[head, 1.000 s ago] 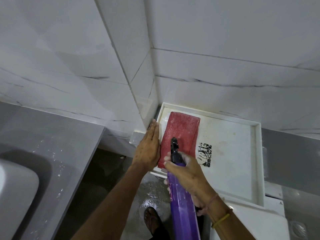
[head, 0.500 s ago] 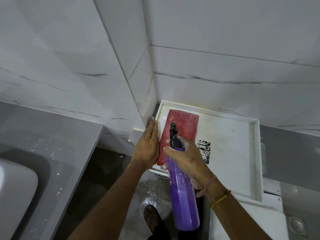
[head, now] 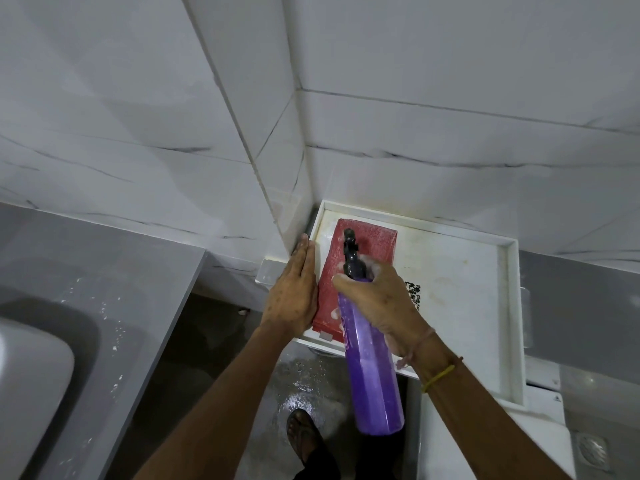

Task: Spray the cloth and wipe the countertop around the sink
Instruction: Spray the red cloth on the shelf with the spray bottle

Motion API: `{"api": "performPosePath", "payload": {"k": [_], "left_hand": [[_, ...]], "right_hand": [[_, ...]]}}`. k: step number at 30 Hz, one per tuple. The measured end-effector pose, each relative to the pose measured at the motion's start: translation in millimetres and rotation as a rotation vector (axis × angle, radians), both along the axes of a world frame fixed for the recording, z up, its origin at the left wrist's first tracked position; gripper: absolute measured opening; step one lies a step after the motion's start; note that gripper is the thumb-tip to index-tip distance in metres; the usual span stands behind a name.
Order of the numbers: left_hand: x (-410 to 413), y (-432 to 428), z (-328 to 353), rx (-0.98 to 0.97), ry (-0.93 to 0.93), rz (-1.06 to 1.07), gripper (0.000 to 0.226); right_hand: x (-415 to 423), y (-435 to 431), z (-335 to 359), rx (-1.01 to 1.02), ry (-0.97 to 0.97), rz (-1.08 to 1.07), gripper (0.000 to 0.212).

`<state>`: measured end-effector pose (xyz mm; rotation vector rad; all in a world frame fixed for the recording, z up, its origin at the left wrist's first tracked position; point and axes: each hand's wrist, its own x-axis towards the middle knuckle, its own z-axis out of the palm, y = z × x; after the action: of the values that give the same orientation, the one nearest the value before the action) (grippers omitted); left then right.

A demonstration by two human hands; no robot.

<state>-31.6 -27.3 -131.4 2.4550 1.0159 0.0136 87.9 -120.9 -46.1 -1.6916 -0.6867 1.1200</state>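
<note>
A folded red cloth (head: 374, 242) lies flat in the left part of a white tray (head: 510, 306) set in the wall corner. My left hand (head: 294, 289) rests flat along the cloth's left edge and the tray rim, fingers straight and together. My right hand (head: 377, 299) grips the neck of a purple spray bottle (head: 374, 375). Its black nozzle (head: 349, 244) points down at the cloth, close above it. White foam shows on the fingers and on the cloth. The grey countertop (head: 104, 271) and the white sink (head: 27, 375) are at the left.
White marble wall tiles (head: 450, 98) rise behind the tray and counter. A wet floor gap (head: 304, 375) with my sandalled foot (head: 304, 434) lies between the counter and the white unit under the tray. A floor drain (head: 594, 452) sits at the lower right.
My right hand has raised the spray bottle and moved its nozzle forward over the cloth, so the whole bottle shows. The left hand and the cloth have stayed in place.
</note>
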Motion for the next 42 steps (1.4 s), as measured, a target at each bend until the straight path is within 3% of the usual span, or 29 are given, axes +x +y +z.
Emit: {"api": "performPosePath", "payload": {"k": [3, 8, 11, 13, 16, 20, 24, 29, 32, 37, 42], "left_hand": [[-0.3, -0.5, 0.4, 0.004, -0.019, 0.001, 0.084], [-0.3, -1.4, -1.6, 0.04, -0.075, 0.0, 0.102], [0.3, -2.1, -1.3, 0.037, -0.078, 0.009, 0.106], [1.1, -2.5, 0.6, 0.033, -0.051, 0.021, 0.099], [2.6, -2.9, 1.8, 0.071, 0.004, 0.011, 0.067], [8.8, -8.0, 9.0, 0.117, -0.031, 0.047, 0.059], [29.6, -15.1, 20.5, 0.202, -0.089, 0.129, 0.049], [51.5, -12.8, 25.1, -0.085, -0.136, 0.417, 0.041], [62.4, -2.8, 25.8, -0.194, -0.147, 0.485, 0.038], [81.9, 12.8, 28.5, -0.215, -0.12, 0.484, 0.028], [101.5, 23.0, 32.3, -0.227, -0.02, 0.567, 0.035]], "right_hand": [[-4.6, -4.5, -4.9, -0.002, -0.062, -0.026, 0.021], [-8.9, -14.9, -10.0, -0.06, -0.07, -0.06, 0.02], [-3.4, -22.0, -4.6, -0.01, -0.177, -0.078, 0.016], [4.4, -26.8, 3.1, 0.056, -0.205, -0.145, 0.008], [21.9, -32.7, 17.2, 0.163, -0.264, -0.241, 0.021], [59.9, -36.0, 31.9, 0.398, -0.427, -0.406, 0.031], [100.2, -35.7, 25.0, 0.508, -0.61, -0.547, 0.039], [136.8, -35.3, -2.6, 0.561, -0.704, -0.618, 0.043], [145.6, -38.4, -15.9, 0.555, -0.701, -0.603, 0.046], [150.3, -40.4, -24.1, 0.571, -0.669, -0.574, 0.052], [148.2, -43.2, -25.3, 0.541, -0.645, -0.52, 0.065]]}}
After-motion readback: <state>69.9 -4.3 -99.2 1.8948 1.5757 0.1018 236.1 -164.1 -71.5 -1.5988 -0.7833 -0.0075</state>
